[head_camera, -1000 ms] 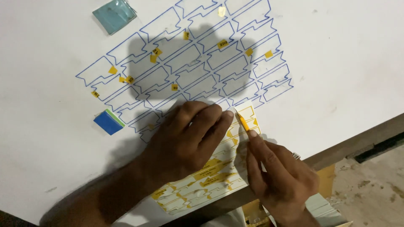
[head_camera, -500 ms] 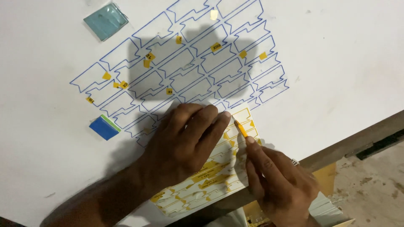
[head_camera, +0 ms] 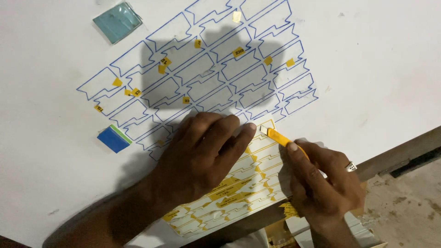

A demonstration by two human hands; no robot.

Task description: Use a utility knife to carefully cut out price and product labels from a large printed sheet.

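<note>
Head view: cutting a yellow label sheet (head_camera: 239, 183) on the white surface (head_camera: 390, 82).
Left hand (head_camera: 202, 156) lies flat, pinning the sheet at the near edge; right hand (head_camera: 321, 183) grips a yellow knife (head_camera: 278, 136), blade at the far corner. Most labels remain uncut.

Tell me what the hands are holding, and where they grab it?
The right hand holds a yellow craft knife by its handle end, blade end free. The left hand holds nothing; it presses flat on the yellow sticker sheet.
</note>
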